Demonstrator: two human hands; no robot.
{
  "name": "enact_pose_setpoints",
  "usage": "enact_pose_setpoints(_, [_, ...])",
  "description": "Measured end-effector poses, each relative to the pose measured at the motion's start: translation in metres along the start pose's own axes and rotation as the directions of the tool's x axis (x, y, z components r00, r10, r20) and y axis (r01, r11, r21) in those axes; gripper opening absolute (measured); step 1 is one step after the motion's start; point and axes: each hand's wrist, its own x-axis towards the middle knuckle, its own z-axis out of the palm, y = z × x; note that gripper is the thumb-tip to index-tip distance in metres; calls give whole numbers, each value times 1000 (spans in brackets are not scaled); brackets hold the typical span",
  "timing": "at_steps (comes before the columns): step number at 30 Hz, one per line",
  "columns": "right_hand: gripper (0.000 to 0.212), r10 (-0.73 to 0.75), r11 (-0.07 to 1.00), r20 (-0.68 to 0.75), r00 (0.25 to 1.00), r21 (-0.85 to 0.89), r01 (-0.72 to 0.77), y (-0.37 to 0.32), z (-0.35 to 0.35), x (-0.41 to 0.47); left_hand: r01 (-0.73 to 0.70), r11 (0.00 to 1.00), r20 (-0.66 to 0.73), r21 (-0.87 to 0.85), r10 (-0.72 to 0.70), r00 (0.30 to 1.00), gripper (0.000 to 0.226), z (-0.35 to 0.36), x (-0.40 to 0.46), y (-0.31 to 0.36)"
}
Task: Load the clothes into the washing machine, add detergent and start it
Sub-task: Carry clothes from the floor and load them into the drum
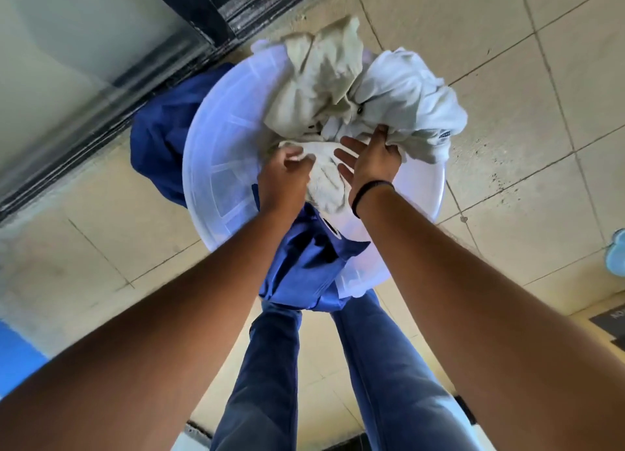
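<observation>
- Your left hand [285, 171] was closed on a fold of the pale cloth [324, 176] at the centre of the frame, fingers curled tight; a bunched grip like that seemed meant to lift it with the rest.
- Your right hand [370, 160] pinched the white garment [409, 92] between thumb and palm while the other fingers stayed spread over the pile.
- The clothes lay heaped in the plastic basket [209, 153], centre of the frame; a blue garment [162, 136] hung over its rim at left and bottom; no washing machine was identifiable, so loading looked not yet begun.
</observation>
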Motion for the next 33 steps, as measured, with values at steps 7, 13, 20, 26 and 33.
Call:
enact_pose_setpoints(7, [51,290,863,-33,956,-424,-276,33,-12,10,-301,951,-135,63,307,942,55,3,21,50])
enact_pose_setpoints(13, [50,515,714,41,856,-574,-401,57,-27,-6,-295,927,-119,234,328,937,25,20,31,75])
enact_pose_setpoints(20, [54,303,827,65,951,-513,-229,61,-14,-14,-126,963,-64,239,145,987,34,-6,4,16])
enact_pose_setpoints(26, [66,157,887,92,983,-452,-99,53,-4,-33,14,998,-33,57,-12,999,35,-44,-47,-20])
enact_pose_setpoints(33, [23,31,847,110,993,-530,32,37,-1,-91,112,990,-34,-86,-116,993,47,-74,-103,-7])
